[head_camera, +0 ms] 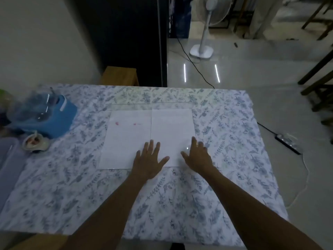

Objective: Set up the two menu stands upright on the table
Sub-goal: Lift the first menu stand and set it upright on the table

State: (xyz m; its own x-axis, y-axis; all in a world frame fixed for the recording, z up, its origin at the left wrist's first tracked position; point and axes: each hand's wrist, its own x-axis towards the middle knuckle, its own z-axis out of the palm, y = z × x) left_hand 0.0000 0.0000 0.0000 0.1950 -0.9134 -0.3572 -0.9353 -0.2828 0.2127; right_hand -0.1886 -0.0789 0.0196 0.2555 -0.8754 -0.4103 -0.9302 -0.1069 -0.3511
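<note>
**Two menu stands flat at table centre**

Two menu stands are counted, laid flat side by side on the table point(234, 159), mid-width, towards its far edge. The left stand point(126, 138) shows a white sheet with faint pink marks; the right stand point(171, 130) shows a plain white sheet. Clear edges are just visible. The left hand point(149, 163) is laid at their near edge, fingers spread. The right hand point(198, 157) is placed on the right stand's near corner, fingers spread.
</note>
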